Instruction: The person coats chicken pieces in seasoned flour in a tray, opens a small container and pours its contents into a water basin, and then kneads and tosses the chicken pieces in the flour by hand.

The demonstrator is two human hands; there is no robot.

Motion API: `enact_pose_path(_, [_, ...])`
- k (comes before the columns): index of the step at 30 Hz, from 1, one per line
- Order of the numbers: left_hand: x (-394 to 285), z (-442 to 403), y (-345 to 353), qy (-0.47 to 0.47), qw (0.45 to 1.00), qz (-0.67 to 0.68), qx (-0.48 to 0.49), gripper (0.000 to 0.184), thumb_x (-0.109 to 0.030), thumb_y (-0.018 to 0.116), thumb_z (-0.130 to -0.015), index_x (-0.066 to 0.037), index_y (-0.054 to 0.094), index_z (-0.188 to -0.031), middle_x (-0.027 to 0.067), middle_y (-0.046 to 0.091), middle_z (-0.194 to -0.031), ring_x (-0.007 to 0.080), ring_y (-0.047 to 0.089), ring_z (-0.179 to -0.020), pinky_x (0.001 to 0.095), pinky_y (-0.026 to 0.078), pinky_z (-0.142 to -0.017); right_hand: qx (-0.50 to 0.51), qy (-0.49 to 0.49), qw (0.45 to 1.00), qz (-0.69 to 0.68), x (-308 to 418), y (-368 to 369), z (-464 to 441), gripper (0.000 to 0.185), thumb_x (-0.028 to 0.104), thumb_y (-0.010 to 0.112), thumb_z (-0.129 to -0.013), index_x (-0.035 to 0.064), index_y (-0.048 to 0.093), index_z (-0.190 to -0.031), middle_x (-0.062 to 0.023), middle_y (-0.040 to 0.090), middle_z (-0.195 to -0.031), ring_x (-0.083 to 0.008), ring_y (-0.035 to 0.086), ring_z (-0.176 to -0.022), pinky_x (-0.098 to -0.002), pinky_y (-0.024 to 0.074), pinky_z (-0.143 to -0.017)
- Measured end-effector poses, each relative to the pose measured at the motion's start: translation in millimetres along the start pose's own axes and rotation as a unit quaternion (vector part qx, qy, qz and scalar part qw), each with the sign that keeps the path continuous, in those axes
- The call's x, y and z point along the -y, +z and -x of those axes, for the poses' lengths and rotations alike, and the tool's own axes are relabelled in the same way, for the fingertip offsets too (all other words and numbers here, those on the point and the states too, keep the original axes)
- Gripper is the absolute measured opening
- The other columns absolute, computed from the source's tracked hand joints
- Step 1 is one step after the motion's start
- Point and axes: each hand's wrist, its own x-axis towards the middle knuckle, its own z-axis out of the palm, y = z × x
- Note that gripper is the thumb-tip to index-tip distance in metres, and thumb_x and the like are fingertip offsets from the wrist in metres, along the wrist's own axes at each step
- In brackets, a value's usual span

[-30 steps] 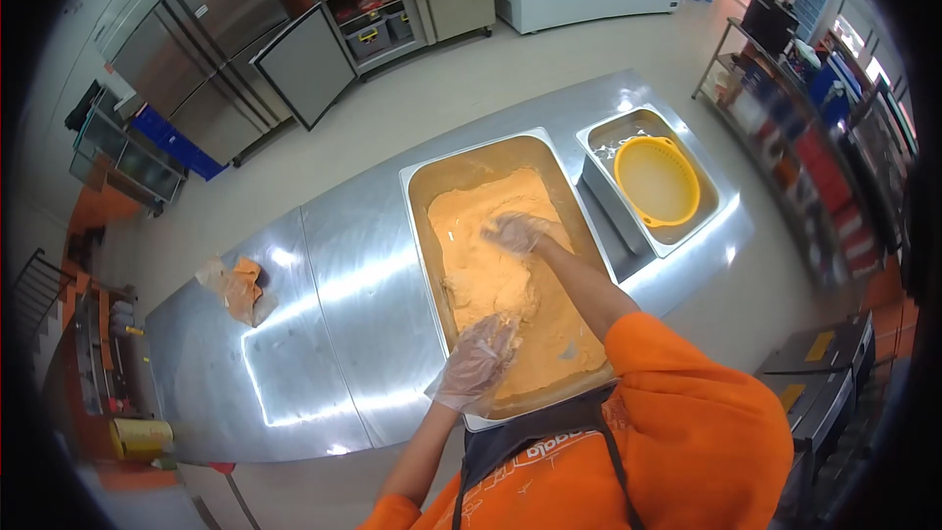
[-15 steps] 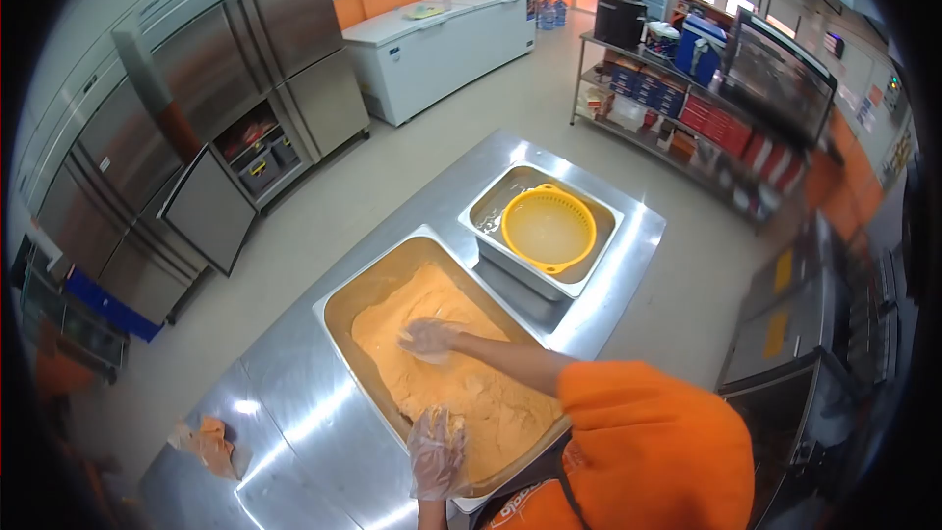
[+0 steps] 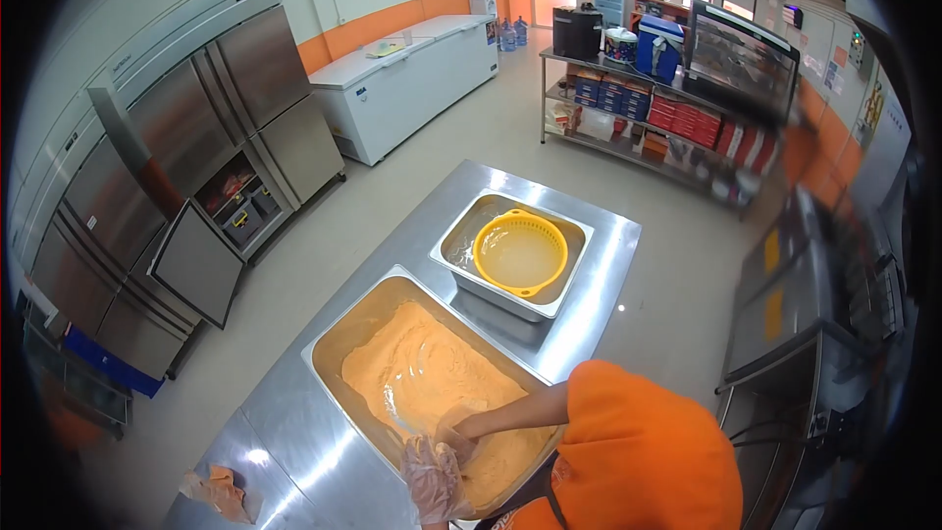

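A deep metal pan (image 3: 329,373) holds a wide bed of orange powder that looks like seasoned flour (image 3: 432,348). My right hand (image 3: 459,437), in a clear plastic glove, is in the powder near the pan's close side. Its fingers are mostly hidden. Beside it my left hand (image 3: 432,481), also gloved and dusted with powder, is at the near left rim, its fingers stretched out. A smooth trough with bare metal showing runs through the powder. Farther along the table, a yellow basket (image 3: 520,253) stands in cloudy liquid inside a smaller metal pan (image 3: 444,253).
A crumpled orange-and-clear wrapper (image 3: 224,493) lies on the steel table (image 3: 285,437). On the left, a steel refrigerator (image 3: 196,118) has one lower door (image 3: 196,265) ajar. A white chest freezer (image 3: 402,88) and a loaded shelf rack (image 3: 648,118) stand behind.
My right hand has swept through the powder toward me, ending beside my left hand and leaving a trough. My left hand has shifted slightly. The camera view has tilted up.
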Motion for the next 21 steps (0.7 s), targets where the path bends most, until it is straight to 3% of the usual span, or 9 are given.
enact_pose_path(5, [-3.8, -1.8, 5.8, -0.027, 0.999, -0.042, -0.005, 0.044, -0.026, 0.051, -0.09, 0.006, 0.052, -0.12, 0.0277, 0.053, -0.119, 0.0449, 0.048, -0.113, 0.0503, 0.037, -0.099, -0.042, 0.17, 0.984, 0.041, -13.1, -84.6, -2.4, 0.025, 0.026, 0.059, -0.082, 0.0047, 0.066, -0.07, -0.0155, 0.067, -0.079, -0.0291, 0.06, -0.064, -0.0433, 0.0462, -0.056])
enact_pose_path(6, [-7.6, -4.2, 7.3, -0.055, 0.998, -0.023, -0.036, 0.044, -0.027, 0.051, -0.091, 0.006, 0.052, -0.12, 0.0273, 0.052, -0.121, 0.0438, 0.049, -0.113, 0.0501, 0.037, -0.099, -0.239, 0.03, 0.964, -0.111, -43.2, -86.5, 4.0, 0.026, 0.024, 0.057, -0.082, 0.0047, 0.062, -0.065, -0.0141, 0.064, -0.069, -0.0275, 0.059, -0.057, -0.0439, 0.0458, -0.052])
enact_pose_path(8, [-16.8, -2.6, 17.2, -0.079, 0.995, -0.004, -0.067, 0.045, -0.028, 0.05, -0.092, 0.007, 0.052, -0.12, 0.0268, 0.051, -0.123, 0.0427, 0.049, -0.113, 0.0498, 0.037, -0.099, -0.423, -0.112, 0.864, -0.248, -65.1, -93.0, 24.2, 0.029, 0.023, 0.055, -0.083, 0.0046, 0.058, -0.06, -0.0128, 0.061, -0.06, -0.026, 0.058, -0.05, -0.0446, 0.0453, -0.048])
enact_pose_path(9, [-20.5, 0.6, 26.7, -0.155, 0.982, 0.034, -0.102, 0.047, -0.03, 0.051, -0.092, 0.006, 0.05, -0.122, 0.0247, 0.05, -0.126, 0.0406, 0.05, -0.114, 0.0495, 0.038, -0.098, -0.334, 0.065, 0.94, -0.034, -70.8, -94.7, 34.4, 0.025, 0.02, 0.054, -0.081, 0.0048, 0.058, -0.061, -0.0137, 0.06, -0.06, -0.0273, 0.058, -0.052, -0.0439, 0.0454, -0.048])
enact_pose_path(10, [-24.3, 3.8, 36.1, -0.226, 0.961, 0.076, -0.143, 0.049, -0.032, 0.051, -0.092, 0.005, 0.048, -0.124, 0.0227, 0.049, -0.129, 0.0385, 0.051, -0.115, 0.0493, 0.039, -0.098, -0.214, 0.238, 0.93, 0.18, -68.4, -97.5, 43.9, 0.022, 0.018, 0.053, -0.079, 0.0049, 0.059, -0.062, -0.0145, 0.059, -0.061, -0.0286, 0.058, -0.054, -0.0432, 0.0456, -0.048])
enact_pose_path(11, [-16.6, 10.0, 46.9, -0.312, 0.928, 0.149, -0.135, 0.049, -0.032, 0.051, -0.092, 0.005, 0.048, -0.124, 0.0223, 0.05, -0.129, 0.0383, 0.051, -0.114, 0.0492, 0.039, -0.097, -0.153, 0.294, 0.924, 0.19, -46.7, -94.3, 51.7, 0.019, 0.017, 0.053, -0.076, 0.0048, 0.058, -0.062, -0.0124, 0.061, -0.064, -0.0297, 0.06, -0.061, -0.0408, 0.0463, -0.052])
enact_pose_path(14, [12.1, 27.0, 78.3, -0.5, 0.774, 0.385, 0.05, 0.049, -0.032, 0.05, -0.092, 0.003, 0.047, -0.126, 0.021, 0.05, -0.128, 0.0375, 0.052, -0.114, 0.0491, 0.04, -0.097, -0.131, 0.276, 0.945, 0.118, -27.7, -55.4, 67.6, 0.018, 0.022, 0.057, -0.076, 0.0057, 0.065, -0.075, -0.0139, 0.065, -0.077, -0.0301, 0.063, -0.073, -0.0428, 0.0485, -0.061])
enact_pose_path(18, [35.1, 38.2, 104.2, -0.549, 0.632, 0.52, 0.168, 0.049, -0.032, 0.049, -0.092, 0.001, 0.046, -0.128, 0.0194, 0.052, -0.127, 0.0365, 0.053, -0.113, 0.0489, 0.041, -0.097, -0.137, 0.231, 0.961, -0.065, -7.3, -14.2, 89.3, 0.021, 0.025, 0.055, -0.083, 0.0098, 0.061, -0.095, -0.0115, 0.064, -0.095, -0.0258, 0.06, -0.087, -0.0392, 0.047, -0.075])
enact_pose_path(21, [39.4, 29.2, 113.2, -0.554, 0.565, 0.584, 0.179, 0.049, -0.032, 0.048, -0.092, 0.0, 0.045, -0.129, 0.0181, 0.052, -0.127, 0.0357, 0.053, -0.113, 0.0487, 0.042, -0.096, -0.057, 0.21, 0.975, 0.048, -52.1, 27.9, 63.1, 0.028, 0.026, 0.051, -0.088, 0.0086, 0.058, -0.108, -0.0111, 0.059, -0.113, -0.0261, 0.056, -0.101, -0.039, 0.0457, -0.083])
